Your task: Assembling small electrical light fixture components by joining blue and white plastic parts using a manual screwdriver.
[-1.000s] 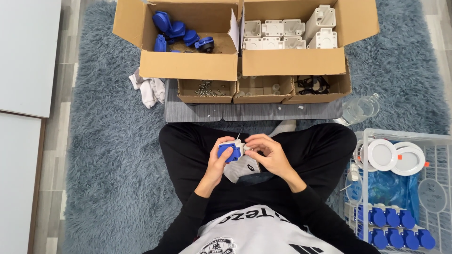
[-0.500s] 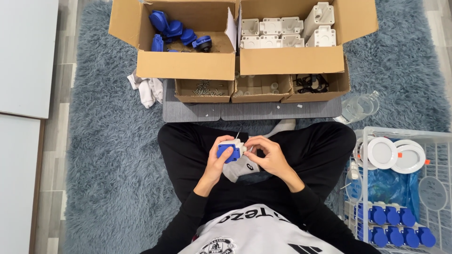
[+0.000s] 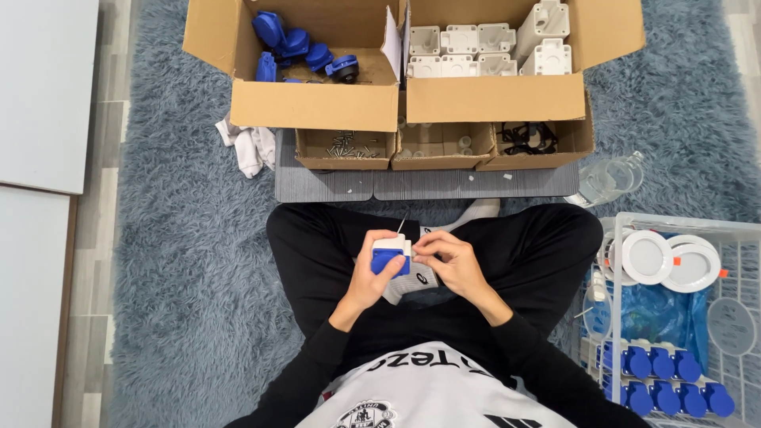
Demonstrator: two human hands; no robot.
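I sit cross-legged on a grey-blue shag rug [image 3: 182, 261]. My left hand [image 3: 369, 279] grips a small blue and white socket part [image 3: 390, 254] over my lap. My right hand [image 3: 449, 263] pinches at the part's right side, fingers closed on its white edge; a thin metal tool tip [image 3: 402, 225] sticks up behind the part. Which hand holds that tool I cannot tell.
Ahead stand two open cardboard boxes, one with blue socket caps [image 3: 297, 47], one with white housings [image 3: 483, 47]. Three small trays hold screws [image 3: 349, 147], small parts and black rings [image 3: 527, 136]. A white wire basket [image 3: 674, 309] at right holds finished blue-white units and round white discs.
Both hands stay together on the part over my lap; the view has shifted slightly and the fingers have made only small adjustments.
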